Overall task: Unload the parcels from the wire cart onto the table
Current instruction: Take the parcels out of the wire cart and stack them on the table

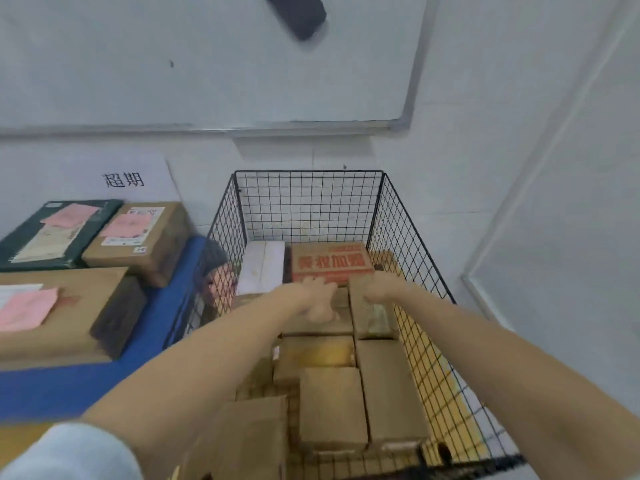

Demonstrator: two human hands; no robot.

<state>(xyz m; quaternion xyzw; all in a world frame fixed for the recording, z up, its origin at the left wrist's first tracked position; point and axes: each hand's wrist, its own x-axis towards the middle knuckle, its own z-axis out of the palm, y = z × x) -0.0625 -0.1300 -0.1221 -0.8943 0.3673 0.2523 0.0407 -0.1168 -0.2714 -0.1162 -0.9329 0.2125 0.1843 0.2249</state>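
So the biggest thing in shot was the whiteboard (207,60) up on the wall, way beyond the fingers, then the blue table (69,386) off to the left of the left hand, which already had a few boxes on it: a long flat carton (65,310) nearest, a smaller brown box (138,240) with a pink slip behind it, and a dark green flat one (55,230) at the back, under a paper sign (124,180) on the wall. My guess is they were lined up there to leave room along the near edge for more. The wire cart (408,265) sat right of the table and was still pretty full of parcels, packed tight side by side, so most of the job looked undone. Both arms reached deep into it. The left hand (317,301) was curled with the fingers bent down over the edge of a brown box, just short of the red-printed carton (330,263) past the fingertips. The right hand (381,289) was on the far end of a narrow taped parcel (372,315), fingers wrapped over its top, probably gripping it, though it was too blurry to tell how tight either grip was. A white box (263,266) lay just left of the left fingers.
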